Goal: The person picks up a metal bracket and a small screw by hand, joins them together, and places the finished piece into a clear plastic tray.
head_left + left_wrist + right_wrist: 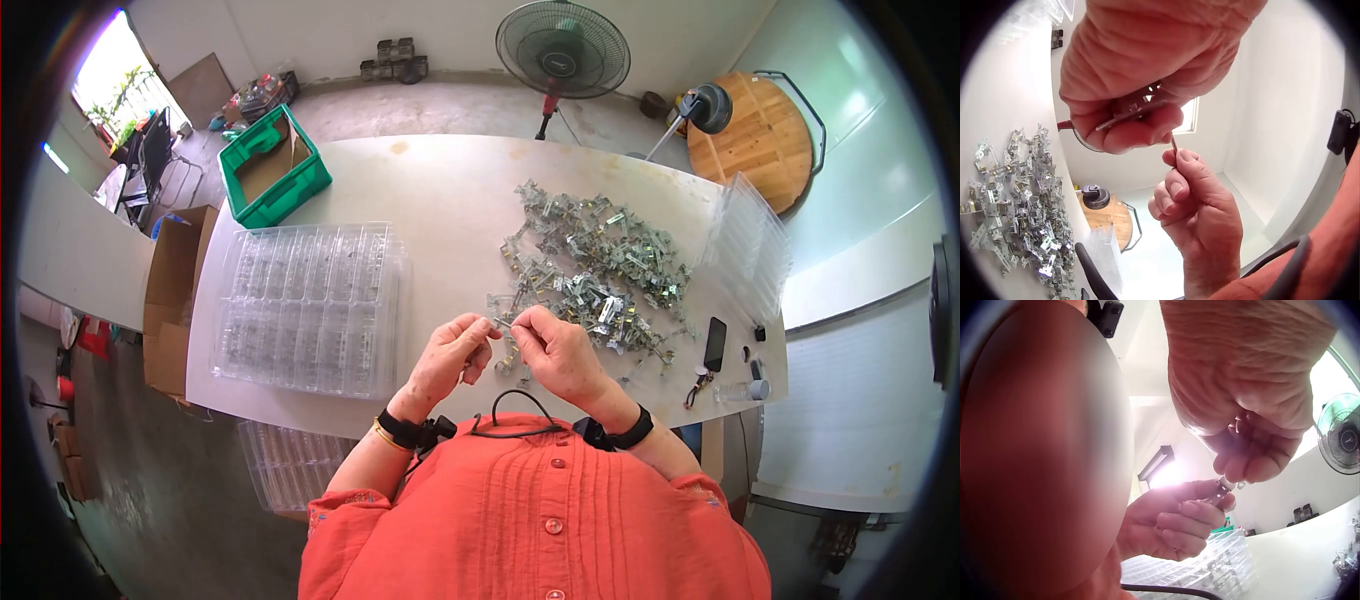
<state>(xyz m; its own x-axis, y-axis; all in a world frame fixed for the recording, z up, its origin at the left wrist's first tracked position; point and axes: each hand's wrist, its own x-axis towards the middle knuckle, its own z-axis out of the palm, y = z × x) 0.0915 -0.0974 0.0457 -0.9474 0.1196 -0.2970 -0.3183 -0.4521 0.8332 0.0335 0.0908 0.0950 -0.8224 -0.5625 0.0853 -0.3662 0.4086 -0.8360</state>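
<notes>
My left hand (452,352) grips a small metal bracket with holes (1132,114) between thumb and fingers, as the left wrist view shows from below. Facing it, my right hand (565,355) pinches a thin metal piece (1174,143) that reaches up to the left fingertips. In the right wrist view the bracket's holed end pokes out of the left fingers, right below the right fingertips. Both hands meet in front of the chest, over the table's near side. Just beyond them spreads a heap of similar metal brackets (600,260).
Stacked clear plastic trays (310,310) with many compartments stand on the left of the white table (450,200). Behind them is a green crate (300,195). More clear trays (745,250), a phone (715,345) and a small bottle (745,391) lie at the right. A cardboard box (172,300) adjoins the left edge.
</notes>
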